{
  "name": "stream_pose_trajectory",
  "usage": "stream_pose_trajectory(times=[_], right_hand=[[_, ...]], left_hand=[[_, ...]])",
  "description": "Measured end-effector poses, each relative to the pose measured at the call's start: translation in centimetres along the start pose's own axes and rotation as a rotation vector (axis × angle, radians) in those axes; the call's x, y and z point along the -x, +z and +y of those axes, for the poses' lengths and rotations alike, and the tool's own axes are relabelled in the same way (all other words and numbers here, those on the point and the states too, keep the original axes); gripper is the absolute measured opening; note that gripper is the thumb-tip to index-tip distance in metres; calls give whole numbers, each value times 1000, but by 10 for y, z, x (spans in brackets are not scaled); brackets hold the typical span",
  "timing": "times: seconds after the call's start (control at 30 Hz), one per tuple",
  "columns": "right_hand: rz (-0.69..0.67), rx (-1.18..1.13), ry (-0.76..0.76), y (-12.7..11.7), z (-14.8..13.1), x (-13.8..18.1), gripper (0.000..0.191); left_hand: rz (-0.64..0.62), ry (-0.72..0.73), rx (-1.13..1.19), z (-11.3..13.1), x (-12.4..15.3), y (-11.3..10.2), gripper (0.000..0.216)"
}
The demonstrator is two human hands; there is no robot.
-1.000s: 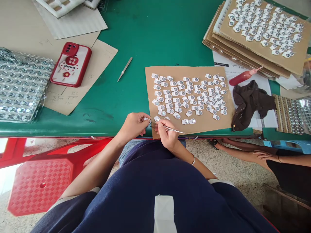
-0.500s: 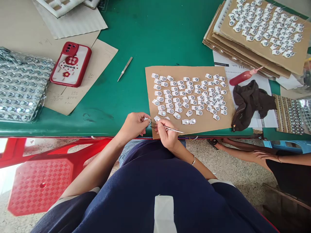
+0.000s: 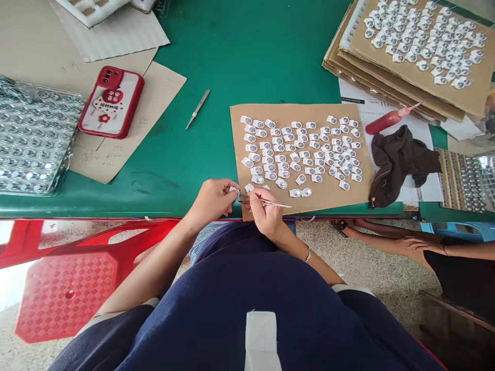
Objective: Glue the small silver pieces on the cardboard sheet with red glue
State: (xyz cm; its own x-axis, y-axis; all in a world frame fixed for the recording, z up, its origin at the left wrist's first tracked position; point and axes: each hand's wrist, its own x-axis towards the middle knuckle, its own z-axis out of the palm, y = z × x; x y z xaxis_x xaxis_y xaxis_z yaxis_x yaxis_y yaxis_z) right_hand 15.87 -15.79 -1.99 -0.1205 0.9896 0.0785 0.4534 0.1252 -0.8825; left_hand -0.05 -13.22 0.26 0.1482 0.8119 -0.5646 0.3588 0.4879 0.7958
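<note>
My left hand (image 3: 213, 200) is closed at the table's front edge, pinching a small white tab with a round silver part (image 3: 233, 191). My right hand (image 3: 266, 212) is closed on thin metal tweezers (image 3: 275, 204), whose tip points left at that part. Both hands sit at the near left corner of a brown cardboard sheet (image 3: 328, 193). The sheet carries several rows of the same small white-tabbed silver parts (image 3: 303, 152).
A second pair of tweezers (image 3: 198, 109) lies on the green table (image 3: 240, 56). A red phone (image 3: 111, 102) rests on cardboard at left, beside a clear tray of silver discs (image 3: 33, 139). Stacked filled cardboard sheets (image 3: 417, 51), a red glue bottle (image 3: 386, 121) and a dark cloth (image 3: 400, 161) lie right. Another person's arm (image 3: 390, 242) shows below.
The view has shifted slightly. Both hands stay in the same place at the cardboard's corner, with the tweezers still at the small part.
</note>
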Motion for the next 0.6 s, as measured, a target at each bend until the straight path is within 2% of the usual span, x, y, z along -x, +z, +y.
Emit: stream_pose_trajectory(times=[0.33, 0.6], right_hand=[[8, -58, 50, 0, 0, 2, 16], [20, -41, -23, -1, -1, -4, 17]], left_hand=[[-3, 9, -19, -2, -1, -1, 19], [18, 21, -47, 0, -3, 0, 20]])
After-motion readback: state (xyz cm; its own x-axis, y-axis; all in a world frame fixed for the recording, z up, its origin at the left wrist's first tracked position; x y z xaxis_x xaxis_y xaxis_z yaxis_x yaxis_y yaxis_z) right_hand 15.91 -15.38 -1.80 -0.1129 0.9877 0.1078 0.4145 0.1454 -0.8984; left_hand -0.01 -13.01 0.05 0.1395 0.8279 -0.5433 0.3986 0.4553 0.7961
